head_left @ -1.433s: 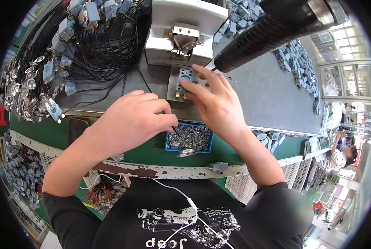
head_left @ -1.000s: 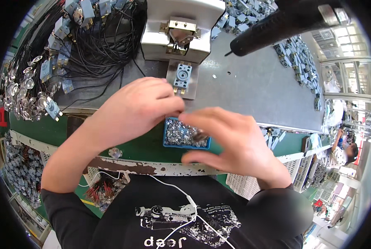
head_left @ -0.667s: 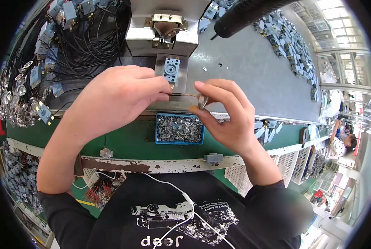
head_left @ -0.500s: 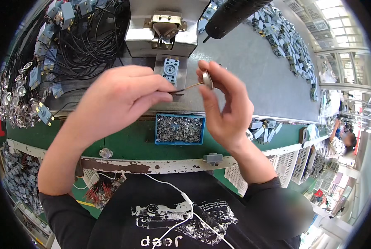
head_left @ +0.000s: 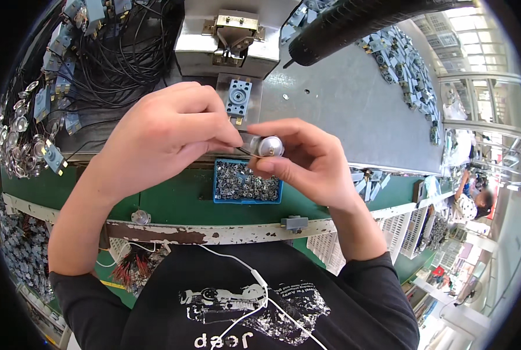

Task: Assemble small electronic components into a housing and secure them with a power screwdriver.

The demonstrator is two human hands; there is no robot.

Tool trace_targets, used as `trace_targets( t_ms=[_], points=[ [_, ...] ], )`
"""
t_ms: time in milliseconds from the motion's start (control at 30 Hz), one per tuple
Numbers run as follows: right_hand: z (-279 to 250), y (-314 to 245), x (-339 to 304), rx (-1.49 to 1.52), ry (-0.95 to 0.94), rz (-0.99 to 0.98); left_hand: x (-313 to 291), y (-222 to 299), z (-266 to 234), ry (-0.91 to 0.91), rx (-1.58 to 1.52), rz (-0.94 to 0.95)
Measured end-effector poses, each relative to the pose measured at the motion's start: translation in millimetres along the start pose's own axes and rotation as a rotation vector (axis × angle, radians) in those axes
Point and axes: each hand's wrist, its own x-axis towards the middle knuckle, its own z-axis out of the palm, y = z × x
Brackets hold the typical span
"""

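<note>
My right hand (head_left: 316,166) holds a round shiny metal cap (head_left: 271,146) between thumb and fingers, its domed face turned up. My left hand (head_left: 170,137) is closed in a pinch on a thin dark-sleeved tube (head_left: 244,151) that runs to the cap. Both hands are close together above the near edge of the metal worktop. Just beyond them, a grey-blue rectangular switch body (head_left: 238,98) with brass terminals lies on a metal plate in front of a steel fixture (head_left: 234,36). Below my hands sits a blue tray (head_left: 247,202) full of small metal clips.
A black cylindrical tool (head_left: 336,35) with a thin tip hangs at the upper right. Black cables (head_left: 129,73) and metal caps (head_left: 20,124) crowd the left. Many grey-blue parts (head_left: 403,76) are heaped at the far right. A clear round piece (head_left: 140,217) lies near the front edge.
My hands have come closer together and my right hand has moved down and left. The metal cap has turned from edge-on to face-up. The hanging black tool leans more to the right.
</note>
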Motion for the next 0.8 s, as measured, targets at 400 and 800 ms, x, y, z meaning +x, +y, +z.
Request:
trace_targets(
  t_ms=[400, 800],
  points=[
    [-32.4, 4.5, 41.3, 0.093, -0.44, 0.175, -5.8, -14.1, 0.3, -0.066, 0.123, 0.224],
    [-31.9, -27.7, 16.7, -0.262, 0.02, -0.075, 5.6, -1.3, -6.7, 0.119, 0.091, -0.167]
  ],
)
